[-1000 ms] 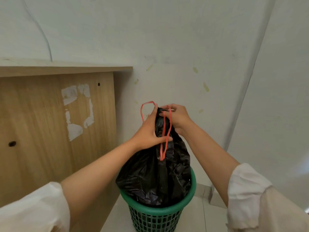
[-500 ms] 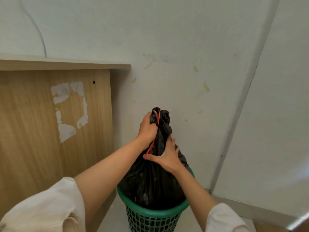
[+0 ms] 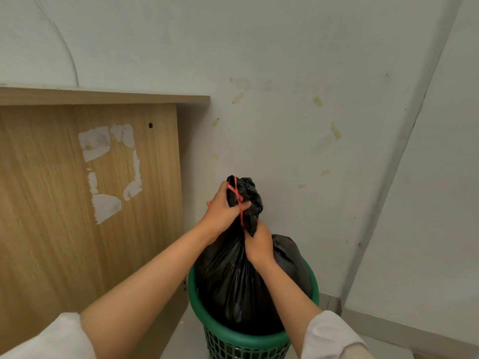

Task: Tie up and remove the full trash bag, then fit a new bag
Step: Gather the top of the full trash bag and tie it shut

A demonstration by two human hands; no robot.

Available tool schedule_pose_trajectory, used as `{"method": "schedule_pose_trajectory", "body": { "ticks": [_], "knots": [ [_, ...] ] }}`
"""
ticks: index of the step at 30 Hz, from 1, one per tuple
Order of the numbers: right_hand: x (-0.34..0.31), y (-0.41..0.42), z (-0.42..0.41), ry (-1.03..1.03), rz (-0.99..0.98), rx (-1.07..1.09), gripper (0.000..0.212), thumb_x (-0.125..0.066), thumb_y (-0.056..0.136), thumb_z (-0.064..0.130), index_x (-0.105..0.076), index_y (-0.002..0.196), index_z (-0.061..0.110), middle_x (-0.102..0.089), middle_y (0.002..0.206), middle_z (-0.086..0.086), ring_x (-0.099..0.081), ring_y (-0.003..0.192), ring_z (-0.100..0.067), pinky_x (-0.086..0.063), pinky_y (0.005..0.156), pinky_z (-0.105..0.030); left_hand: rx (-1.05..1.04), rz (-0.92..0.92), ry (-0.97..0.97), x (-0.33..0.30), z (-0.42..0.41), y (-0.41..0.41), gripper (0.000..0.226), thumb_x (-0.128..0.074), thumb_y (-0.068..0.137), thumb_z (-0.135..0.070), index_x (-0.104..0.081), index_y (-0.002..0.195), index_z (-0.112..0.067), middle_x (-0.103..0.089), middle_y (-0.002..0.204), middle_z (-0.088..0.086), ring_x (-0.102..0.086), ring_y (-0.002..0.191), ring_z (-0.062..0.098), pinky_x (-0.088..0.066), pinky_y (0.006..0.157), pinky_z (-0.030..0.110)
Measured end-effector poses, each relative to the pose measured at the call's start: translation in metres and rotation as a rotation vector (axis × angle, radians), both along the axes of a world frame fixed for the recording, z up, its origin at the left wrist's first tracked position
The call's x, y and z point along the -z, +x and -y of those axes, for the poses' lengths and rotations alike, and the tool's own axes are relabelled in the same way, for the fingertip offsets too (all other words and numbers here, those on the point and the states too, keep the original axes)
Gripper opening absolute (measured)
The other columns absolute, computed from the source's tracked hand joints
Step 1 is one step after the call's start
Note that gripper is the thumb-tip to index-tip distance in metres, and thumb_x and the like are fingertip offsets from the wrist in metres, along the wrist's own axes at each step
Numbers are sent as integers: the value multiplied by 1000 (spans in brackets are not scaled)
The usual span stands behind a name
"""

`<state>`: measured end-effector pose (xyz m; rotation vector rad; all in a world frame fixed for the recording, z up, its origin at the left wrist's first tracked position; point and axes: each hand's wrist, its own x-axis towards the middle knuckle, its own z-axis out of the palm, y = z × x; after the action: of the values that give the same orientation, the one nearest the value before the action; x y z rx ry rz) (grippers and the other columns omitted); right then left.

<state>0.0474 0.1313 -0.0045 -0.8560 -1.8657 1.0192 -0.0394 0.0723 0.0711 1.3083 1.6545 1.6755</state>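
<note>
A full black trash bag (image 3: 233, 278) stands in a green mesh bin (image 3: 248, 344), its lower part still inside. Its top is gathered into a bunch (image 3: 246, 194) with a red drawstring (image 3: 238, 200) crossed over it. My left hand (image 3: 220, 212) is closed around the neck of the bag just under the bunch, with the string running over the fingers. My right hand (image 3: 259, 246) grips the neck right below, on the bag's right side.
A wooden desk side panel (image 3: 77, 203) with torn sticker remains stands close on the left of the bin. White walls meet in a corner (image 3: 388, 164) behind and to the right. Pale floor (image 3: 388, 340) shows right of the bin.
A second ago both hands held the red drawstring loops above the bag. The loops are now pulled tight over the bunched top, and my right hand has dropped to grip the neck below my left.
</note>
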Motion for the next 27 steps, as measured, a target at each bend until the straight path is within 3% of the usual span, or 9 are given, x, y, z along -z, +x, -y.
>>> {"method": "schedule_pose_trajectory", "body": {
  "ticks": [3, 6, 8, 11, 14, 17, 19, 22, 27],
  "knots": [
    [3, 0, -3, -79, -74, -5, 22, -46, 99, 17, -61, 115, 14, -65, 109, 0, -60, 100, -14, -48, 85, -27, 176, -44, -43, 6, 25, -18, 58, -72, 81, -10, -43, 130, -22, -60, 120, -6, -59, 109, 1, -45, 97, 17],
    [-1, 2, -4, -184, -106, 48, 20, -43, 99, 11, -59, 109, 15, -61, 103, -1, -57, 97, -17, -41, 81, -26, 55, 8, 24, 27, 47, -26, 61, -55, 90, 0, -32, 139, -30, -53, 130, 1, -56, 117, 6, -43, 103, 25],
    [-3, 4, -7, -265, -114, 83, 21, -42, 100, 11, -58, 113, 11, -58, 101, -3, -55, 93, -18, -38, 79, -25, -80, -22, -17, 54, 55, -29, 64, -55, 93, -20, -21, 146, -32, -38, 148, -1, -38, 136, 15, -31, 112, 33],
    [-5, 4, -6, -282, -82, 82, 25, -44, 98, 14, -59, 118, 8, -64, 111, -8, -58, 105, -25, -45, 88, -33, -46, -310, -282, 90, 52, -23, 122, -63, 64, -75, 11, 151, -31, 5, 153, -18, 7, 144, 5, -6, 118, 36],
    [-10, 6, -3, -285, -85, 54, 19, -47, 95, 15, -61, 108, 15, -65, 111, -7, -59, 107, -24, -48, 94, -39, -28, -447, -274, 99, 28, -16, 138, -70, 52, -77, 20, 147, -34, 21, 149, -17, 26, 140, 8, 9, 118, 39],
    [-15, 13, -7, -277, -87, 24, 15, -51, 93, 14, -56, 104, 22, -63, 106, -3, -58, 102, -21, -46, 89, -35, 3, -439, -212, 102, 2, -2, 139, -76, 46, -75, 7, 151, -34, 2, 160, -9, 15, 146, 14, 15, 115, 34],
    [-17, 20, -8, -257, -79, -22, 17, -51, 95, 14, -56, 109, 22, -60, 103, 0, -55, 98, -17, -42, 85, -29, 29, -385, -205, 109, -11, 11, 129, -75, 45, -77, -11, 150, -35, -22, 155, -10, -8, 147, 13, 14, 117, 39],
    [-21, 30, -12, -211, -45, -35, 26, -50, 95, 12, -56, 121, 16, -57, 104, 3, -53, 98, -13, -39, 84, -23, 77, -360, -220, 112, -23, 26, 90, -73, 51, -70, -44, 132, -42, -53, 129, -15, -40, 130, 6, -1, 119, 52],
    [-25, 39, -20, -235, -119, 43, 12, -52, 94, 10, -56, 97, 20, -58, 90, 4, -55, 92, -15, -40, 80, -24, 49, -269, -238, 101, -36, 40, 64, -72, 51, -56, -58, 109, -34, -59, 109, -3, -53, 111, 15, -31, 110, 46]
  ]
}}
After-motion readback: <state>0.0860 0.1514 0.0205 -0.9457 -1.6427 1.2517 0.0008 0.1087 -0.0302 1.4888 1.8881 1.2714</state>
